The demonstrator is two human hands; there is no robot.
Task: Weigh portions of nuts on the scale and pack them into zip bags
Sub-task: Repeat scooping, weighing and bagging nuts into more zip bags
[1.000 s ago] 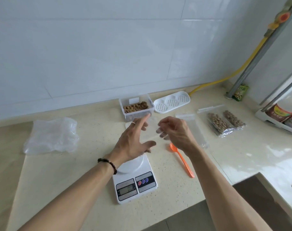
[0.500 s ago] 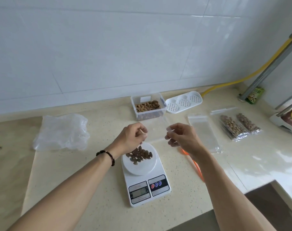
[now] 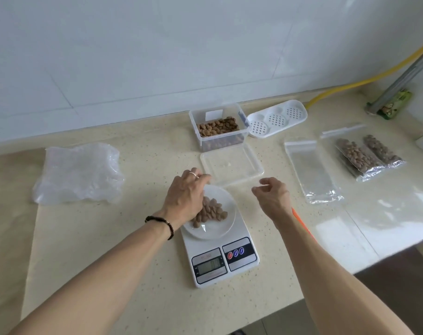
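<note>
Weighed almonds (image 3: 211, 211) heaped on the kitchen scale (image 3: 218, 250) platter, under the left hand (image 3: 185, 197) — fingers curled down, grasp indeterminate. Right hand (image 3: 273, 198) loosely curled, apparently empty. Nuts: light, loose, roll easily — best scooped. Empty zip bag (image 3: 312, 170): limp, slippery; grip its mouth.

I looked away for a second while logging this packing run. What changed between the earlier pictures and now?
The left hand dropped from mid-air onto the white scale plate, its fingers now over the brown nuts. Both hands had pinched a clear bag between them; no bag is visible in them now. The right hand hovers, loosely curled. The nut-filled clear tub, flat clear lid and packed bags kept their places.
</note>
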